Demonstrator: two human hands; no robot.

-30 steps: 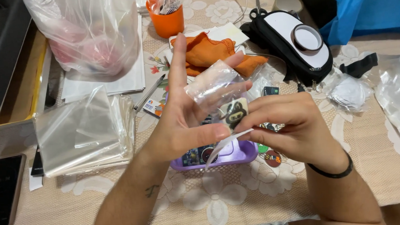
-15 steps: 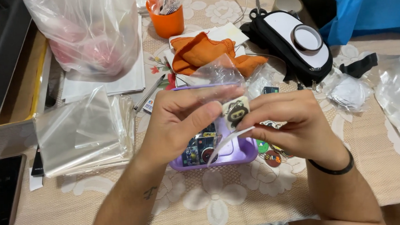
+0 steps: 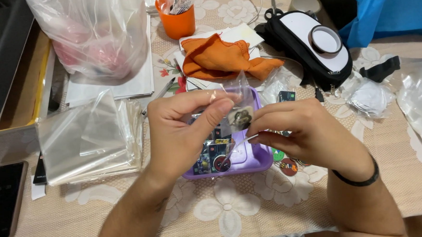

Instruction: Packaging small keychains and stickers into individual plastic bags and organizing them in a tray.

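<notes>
The left hand pinches the upper part of a small clear plastic sleeve between thumb and fingers, and holds it above a purple tray. The right hand meets it from the other side; its fingertips are pressed together on a small dark sticker, which is at the open bottom of the sleeve (I cannot tell how far it is already inside). A thin white strip hangs down from the right fingers toward the tray. In the tray there are several more colourful stickers, and two round ones lie on the tablecloth just beside its right edge.

Left of the hands, a stack of clear plastic bags lies flat on the table, and a dark phone is at the left edge. Behind the tray is a crumpled orange cloth, further back an orange cup. A large plastic bag with something pink inside stands at the back left. A black pouch with a roll of tape on it is at the back right
</notes>
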